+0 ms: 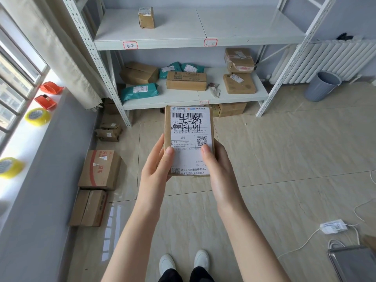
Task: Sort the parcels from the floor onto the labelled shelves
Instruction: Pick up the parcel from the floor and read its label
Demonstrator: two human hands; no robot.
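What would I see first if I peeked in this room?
First, the small brown parcel with a big white label, held up in the middle by the left hand and the right hand. Behind it stands a white shelf rack: many parcels on the lower shelf, one box alone above.

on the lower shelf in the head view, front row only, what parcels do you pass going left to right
teal mailer bag → long cardboard box → crumpled scrap → flat square box
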